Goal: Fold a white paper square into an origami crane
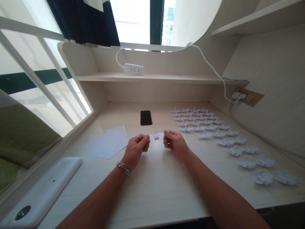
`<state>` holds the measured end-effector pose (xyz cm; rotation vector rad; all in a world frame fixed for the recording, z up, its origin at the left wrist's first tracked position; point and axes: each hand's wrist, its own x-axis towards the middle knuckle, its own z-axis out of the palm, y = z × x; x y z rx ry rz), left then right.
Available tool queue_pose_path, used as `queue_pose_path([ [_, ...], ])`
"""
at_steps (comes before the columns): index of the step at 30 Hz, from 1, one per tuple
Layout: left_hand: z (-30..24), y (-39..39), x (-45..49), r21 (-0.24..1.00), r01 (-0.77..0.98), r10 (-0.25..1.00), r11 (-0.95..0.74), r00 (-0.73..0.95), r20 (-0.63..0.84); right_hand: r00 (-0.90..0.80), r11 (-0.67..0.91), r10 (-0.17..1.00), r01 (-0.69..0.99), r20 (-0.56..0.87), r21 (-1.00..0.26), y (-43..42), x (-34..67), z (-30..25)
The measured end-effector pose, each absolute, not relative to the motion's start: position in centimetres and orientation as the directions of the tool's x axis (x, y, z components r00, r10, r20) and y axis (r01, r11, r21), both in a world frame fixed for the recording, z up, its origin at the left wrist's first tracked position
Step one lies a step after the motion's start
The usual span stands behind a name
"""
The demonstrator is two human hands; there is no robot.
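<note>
My left hand (136, 148) and my right hand (174, 143) meet over the middle of the desk, each pinching one wing of a small white paper crane (156, 136) stretched between them. A ring and a metal bracelet show on my left hand. Loose white paper sheets (107, 143) lie just left of my left hand. Several finished paper cranes (215, 133) stand in rows to the right of my right hand.
A black phone (146, 117) lies flat behind the hands. A white flat device (40, 190) sits at the desk's near left corner. A white power strip (134, 68) rests on the shelf, its cable running to the wall socket (243, 96) on the right.
</note>
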<state>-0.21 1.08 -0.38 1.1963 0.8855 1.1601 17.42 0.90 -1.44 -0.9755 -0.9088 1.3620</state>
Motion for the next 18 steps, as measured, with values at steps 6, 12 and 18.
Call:
queue_pose_path([
  [6, -0.7, 1.3, -0.2, 0.993, -0.001, 0.988, -0.116, 0.102, 0.116, 0.264, 0.303, 0.885, 0.302, 0.384, -0.904, -0.1, 17.1, -1.0],
  [12, 0.0, 0.8, 0.1, 0.985, 0.061, 0.981, -0.159, 0.121, 0.151, 0.099, 0.398, 0.853, 0.509, 0.512, -0.763, -1.2, 15.4, -1.2],
  [18, -0.3, 0.9, 0.0, 0.984, 0.092, 0.969, -0.151, 0.21, 0.129, 0.159, 0.316, 0.848, 0.613, 0.505, -0.724, -0.7, 16.2, -1.7],
])
